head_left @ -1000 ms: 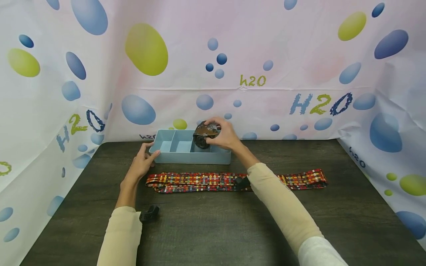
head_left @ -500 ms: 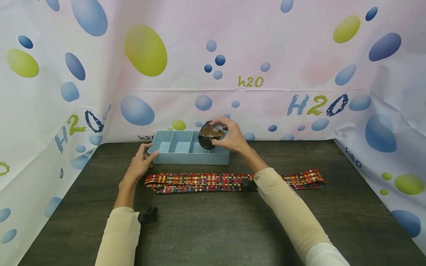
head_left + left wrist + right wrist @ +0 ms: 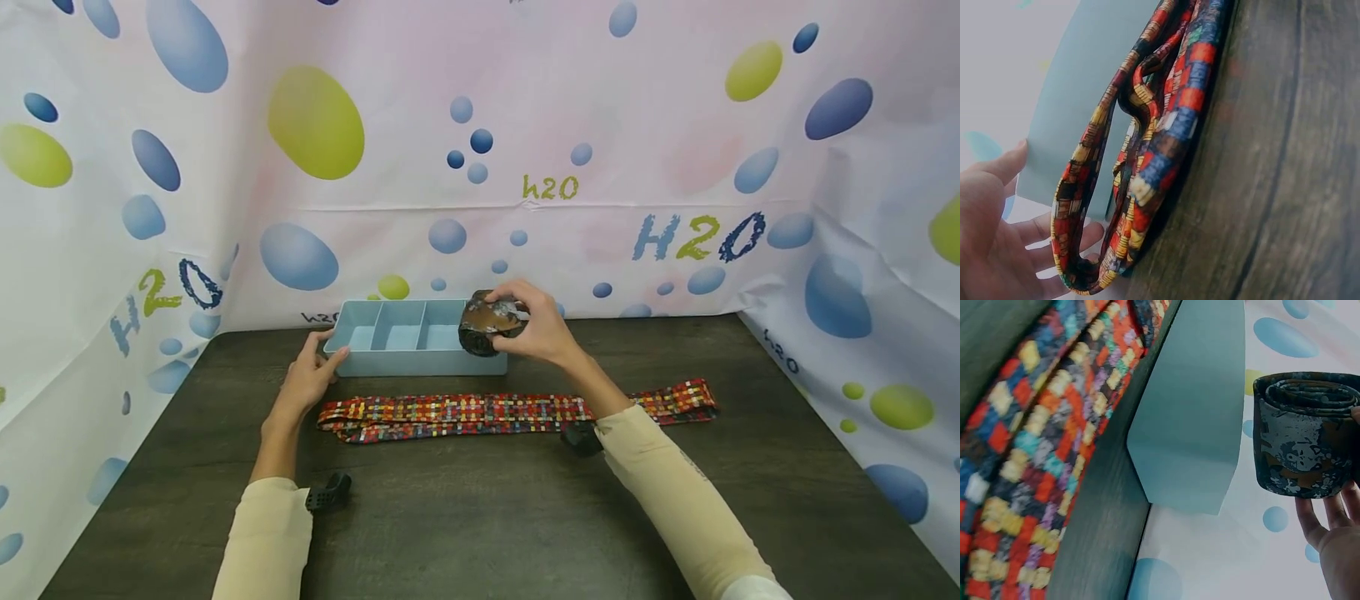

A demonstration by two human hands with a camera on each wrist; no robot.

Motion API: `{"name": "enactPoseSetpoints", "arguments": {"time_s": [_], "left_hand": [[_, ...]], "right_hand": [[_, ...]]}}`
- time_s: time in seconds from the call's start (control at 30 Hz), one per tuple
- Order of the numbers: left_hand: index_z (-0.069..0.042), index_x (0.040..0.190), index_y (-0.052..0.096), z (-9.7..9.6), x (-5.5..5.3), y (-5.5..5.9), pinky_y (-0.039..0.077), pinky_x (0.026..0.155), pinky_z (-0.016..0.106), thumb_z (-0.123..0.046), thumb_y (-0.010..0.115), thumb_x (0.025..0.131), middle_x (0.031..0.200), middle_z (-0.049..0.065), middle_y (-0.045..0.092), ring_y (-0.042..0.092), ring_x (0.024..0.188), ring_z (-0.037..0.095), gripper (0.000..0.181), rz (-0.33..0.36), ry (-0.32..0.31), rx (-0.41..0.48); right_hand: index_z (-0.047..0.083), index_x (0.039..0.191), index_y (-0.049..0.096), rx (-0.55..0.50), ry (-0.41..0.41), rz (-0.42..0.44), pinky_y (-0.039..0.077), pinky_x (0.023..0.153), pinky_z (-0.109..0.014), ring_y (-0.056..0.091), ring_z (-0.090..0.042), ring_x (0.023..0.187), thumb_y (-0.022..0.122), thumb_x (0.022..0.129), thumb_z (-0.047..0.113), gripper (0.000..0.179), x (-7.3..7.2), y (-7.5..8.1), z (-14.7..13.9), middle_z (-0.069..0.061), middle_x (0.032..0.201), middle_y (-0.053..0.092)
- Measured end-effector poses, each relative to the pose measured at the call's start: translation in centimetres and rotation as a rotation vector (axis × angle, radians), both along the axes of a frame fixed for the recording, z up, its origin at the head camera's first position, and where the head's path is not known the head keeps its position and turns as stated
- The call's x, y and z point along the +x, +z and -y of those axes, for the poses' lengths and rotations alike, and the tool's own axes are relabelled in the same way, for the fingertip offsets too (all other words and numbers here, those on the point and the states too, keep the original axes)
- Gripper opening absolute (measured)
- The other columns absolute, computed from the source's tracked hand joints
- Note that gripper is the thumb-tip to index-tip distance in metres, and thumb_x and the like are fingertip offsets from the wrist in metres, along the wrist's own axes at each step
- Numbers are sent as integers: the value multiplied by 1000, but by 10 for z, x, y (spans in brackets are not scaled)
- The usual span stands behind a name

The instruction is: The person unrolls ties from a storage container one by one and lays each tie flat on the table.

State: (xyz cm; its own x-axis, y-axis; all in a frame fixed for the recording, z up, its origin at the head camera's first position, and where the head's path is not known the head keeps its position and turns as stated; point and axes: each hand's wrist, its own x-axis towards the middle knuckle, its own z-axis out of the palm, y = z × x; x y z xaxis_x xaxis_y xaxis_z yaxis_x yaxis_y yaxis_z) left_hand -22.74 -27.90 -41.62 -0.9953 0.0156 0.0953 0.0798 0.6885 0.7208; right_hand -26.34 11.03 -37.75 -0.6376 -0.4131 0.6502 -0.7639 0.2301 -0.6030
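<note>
My right hand pinches a rolled-up cloth strip, dark with brown and grey blotches, between thumb and fingers. In the head view the roll is held over the right part of a pale blue divided box, covering its right-hand compartments. At the box's left end, my left hand holds the corner, its thumb on the front side and its fingers round the end. Just in front of the box lies a folded multicoloured woven-pattern cloth strip; in the left wrist view its looped end partly hides the left fingers.
The dark wood-grain table extends toward me and to both sides. Behind the box hangs a white printed backdrop with blue and green ovals. A black wrist camera sits at the left wrist, another at the right.
My right hand has drawn the rolled strip rightward and nearer to me, from the third compartment toward the box's right end. The left hand stays at the box. The head view has shifted slightly.
</note>
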Motion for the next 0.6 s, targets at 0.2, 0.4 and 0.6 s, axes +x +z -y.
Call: {"name": "enactPoseSetpoints", "arguments": {"time_s": [0.2, 0.4, 0.6], "left_hand": [[0, 160, 27, 0, 1, 2, 45, 65, 37, -37, 50, 111, 88, 24, 62, 63, 81, 40, 66, 6, 1, -6], [-1, 160, 27, 1, -2, 2, 44, 65, 37, -38, 50, 111, 89, 25, 63, 64, 81, 39, 66, -6, 0, -4], [0, 161, 27, 1, -1, 1, 45, 68, 37, -37, 49, 111, 91, 26, 63, 64, 83, 40, 66, 1, -8, 1]], "right_hand": [[-1, 120, 69, 21, 18, -9, 53, 89, -54, 63, -37, 114, 82, 76, 2, 46, 11, 0, -7, -20, 123, 66], [0, 120, 69, 33, 18, -19, 52, 85, -49, 63, -36, 111, 82, 75, 1, 47, 23, -3, -15, -19, 123, 66], [1, 121, 70, 37, 37, 16, 56, 84, -48, 64, -34, 109, 82, 74, 0, 49, 41, -10, -21, -19, 125, 66]]}}
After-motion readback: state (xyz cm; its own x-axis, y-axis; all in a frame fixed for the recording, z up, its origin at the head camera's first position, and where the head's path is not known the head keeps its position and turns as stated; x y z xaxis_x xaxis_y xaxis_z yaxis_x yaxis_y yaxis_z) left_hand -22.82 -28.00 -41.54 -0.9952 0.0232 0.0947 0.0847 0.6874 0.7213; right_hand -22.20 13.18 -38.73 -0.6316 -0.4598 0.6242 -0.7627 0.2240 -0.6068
